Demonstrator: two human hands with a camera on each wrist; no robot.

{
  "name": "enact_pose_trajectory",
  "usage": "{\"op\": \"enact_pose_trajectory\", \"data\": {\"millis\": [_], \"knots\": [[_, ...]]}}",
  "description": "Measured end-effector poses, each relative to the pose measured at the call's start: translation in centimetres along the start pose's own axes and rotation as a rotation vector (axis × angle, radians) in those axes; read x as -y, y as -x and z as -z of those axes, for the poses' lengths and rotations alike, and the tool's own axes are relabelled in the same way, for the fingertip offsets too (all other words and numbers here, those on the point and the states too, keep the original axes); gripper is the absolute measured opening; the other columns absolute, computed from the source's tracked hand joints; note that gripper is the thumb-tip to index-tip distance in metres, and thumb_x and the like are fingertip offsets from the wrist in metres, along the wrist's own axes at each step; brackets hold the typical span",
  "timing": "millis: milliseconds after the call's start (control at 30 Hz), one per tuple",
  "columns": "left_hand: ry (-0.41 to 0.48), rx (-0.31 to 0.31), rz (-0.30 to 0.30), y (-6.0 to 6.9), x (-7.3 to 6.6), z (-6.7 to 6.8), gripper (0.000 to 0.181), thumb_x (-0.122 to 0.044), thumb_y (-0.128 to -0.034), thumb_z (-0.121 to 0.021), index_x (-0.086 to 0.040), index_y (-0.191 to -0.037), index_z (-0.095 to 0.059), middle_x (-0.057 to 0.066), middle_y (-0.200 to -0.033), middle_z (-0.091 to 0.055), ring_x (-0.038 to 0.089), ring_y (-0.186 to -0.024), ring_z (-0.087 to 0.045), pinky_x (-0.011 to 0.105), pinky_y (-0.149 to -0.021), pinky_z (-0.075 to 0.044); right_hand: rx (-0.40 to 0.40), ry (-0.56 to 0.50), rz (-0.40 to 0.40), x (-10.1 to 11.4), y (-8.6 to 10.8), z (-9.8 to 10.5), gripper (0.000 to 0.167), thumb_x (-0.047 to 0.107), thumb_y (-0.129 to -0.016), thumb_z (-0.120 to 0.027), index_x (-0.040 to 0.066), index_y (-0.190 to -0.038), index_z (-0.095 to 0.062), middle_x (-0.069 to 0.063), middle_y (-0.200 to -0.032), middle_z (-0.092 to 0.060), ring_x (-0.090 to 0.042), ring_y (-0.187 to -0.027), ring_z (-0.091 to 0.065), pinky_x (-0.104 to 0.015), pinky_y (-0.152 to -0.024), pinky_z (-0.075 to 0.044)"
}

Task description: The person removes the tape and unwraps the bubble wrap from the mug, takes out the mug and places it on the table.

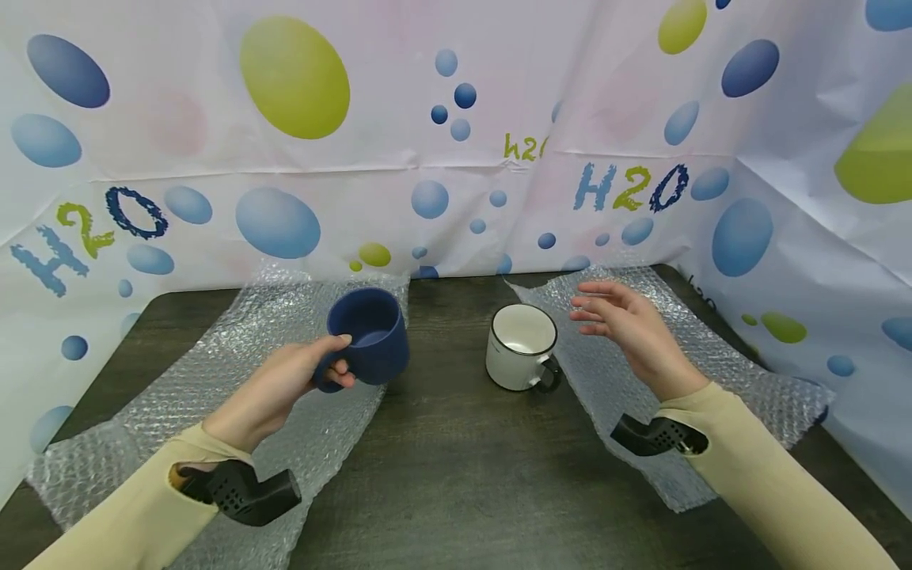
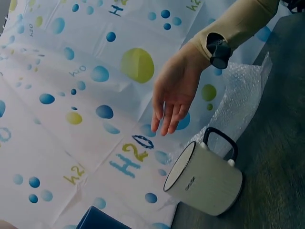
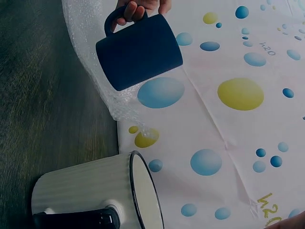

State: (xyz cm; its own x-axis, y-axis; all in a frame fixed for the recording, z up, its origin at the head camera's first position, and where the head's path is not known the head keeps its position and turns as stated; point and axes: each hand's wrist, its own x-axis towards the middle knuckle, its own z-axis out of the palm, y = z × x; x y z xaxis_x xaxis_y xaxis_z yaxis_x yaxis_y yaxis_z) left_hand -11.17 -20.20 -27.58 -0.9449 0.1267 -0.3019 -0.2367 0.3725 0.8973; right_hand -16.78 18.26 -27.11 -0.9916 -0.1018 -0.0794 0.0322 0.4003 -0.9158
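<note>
My left hand (image 1: pixel 288 388) grips a blue mug (image 1: pixel 374 336) by its handle, with the thumb on top. In the head view the mug is held up over the left sheet of bubble wrap; its opening shows no contents. A white enamel mug (image 1: pixel 516 356) with a black rim and black handle stands upright on the dark table, its handle turned toward the right. My right hand (image 1: pixel 637 332) hovers beyond and to the right of the white mug, fingers extended, touching nothing. The right wrist view shows the blue mug (image 3: pixel 140 52) from its side, near the white mug (image 3: pixel 95 191).
One sheet of bubble wrap (image 1: pixel 214 372) lies along the table's left side, another sheet of bubble wrap (image 1: pixel 627 427) along its right. The dark wooden table (image 1: pixel 442 483) meets a white backdrop (image 1: pixel 385 150) printed with coloured ovals. Each sleeve carries a black wrist device (image 1: pixel 249 492).
</note>
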Motion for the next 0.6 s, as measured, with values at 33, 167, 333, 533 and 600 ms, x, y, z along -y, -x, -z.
{"op": "enact_pose_trajectory", "data": {"millis": [33, 167, 333, 533, 600], "knots": [[0.0, 0.005, -0.005, -0.1, -0.2, -0.3, 0.041, -0.042, -0.0996, -0.046, -0.008, -0.082, -0.06, -0.003, -0.073, -0.066, 0.016, -0.086, -0.064, 0.048, -0.109, -0.034, 0.0, 0.0, 0.001, 0.0, 0.0, 0.0, 0.051, 0.03, -0.103, -0.044, 0.001, -0.144, -0.035, -0.021, -0.139, -0.045, 0.0, -0.095, -0.06, -0.026, -0.088, -0.051], [-0.004, 0.021, -0.009, -0.6, -0.8, -1.3, 0.041, -0.042, -0.0993, -0.047, -0.008, -0.081, -0.06, -0.003, -0.072, -0.066, 0.014, -0.087, -0.063, 0.047, -0.108, -0.035, 0.004, 0.002, 0.004, 0.2, 0.0, 0.0, 0.051, 0.031, -0.102, -0.044, 0.002, -0.144, -0.035, -0.02, -0.14, -0.045, -0.003, -0.098, -0.06, -0.032, -0.092, -0.05], [0.004, 0.034, -0.015, -1.2, -1.3, -2.4, 0.04, -0.042, -0.0987, -0.048, -0.01, -0.078, -0.06, -0.004, -0.07, -0.066, 0.014, -0.087, -0.062, 0.046, -0.107, -0.035, 0.011, -0.008, 0.006, 0.4, -0.1, -0.2, 0.052, 0.032, -0.102, -0.046, 0.003, -0.144, -0.036, -0.02, -0.14, -0.045, -0.009, -0.104, -0.06, -0.033, -0.094, -0.049], [0.007, 0.073, -0.019, -2.0, -1.5, -3.8, 0.038, -0.038, -0.0982, -0.049, -0.011, -0.073, -0.059, -0.002, -0.068, -0.066, 0.016, -0.088, -0.064, 0.05, -0.109, -0.032, 0.001, -0.003, -0.013, 0.3, 0.0, -0.1, 0.05, 0.031, -0.102, -0.045, 0.002, -0.143, -0.037, -0.02, -0.139, -0.047, -0.016, -0.108, -0.06, -0.029, -0.09, -0.05], [0.003, 0.077, -0.019, -2.3, -1.5, -4.3, 0.038, -0.038, -0.0977, -0.05, -0.01, -0.073, -0.059, -0.001, -0.068, -0.066, 0.016, -0.088, -0.064, 0.051, -0.109, -0.032, 0.001, -0.003, -0.014, 0.2, 0.0, 0.1, 0.05, 0.03, -0.102, -0.045, 0.002, -0.143, -0.037, -0.02, -0.139, -0.047, -0.017, -0.109, -0.06, -0.027, -0.089, -0.051]]}}
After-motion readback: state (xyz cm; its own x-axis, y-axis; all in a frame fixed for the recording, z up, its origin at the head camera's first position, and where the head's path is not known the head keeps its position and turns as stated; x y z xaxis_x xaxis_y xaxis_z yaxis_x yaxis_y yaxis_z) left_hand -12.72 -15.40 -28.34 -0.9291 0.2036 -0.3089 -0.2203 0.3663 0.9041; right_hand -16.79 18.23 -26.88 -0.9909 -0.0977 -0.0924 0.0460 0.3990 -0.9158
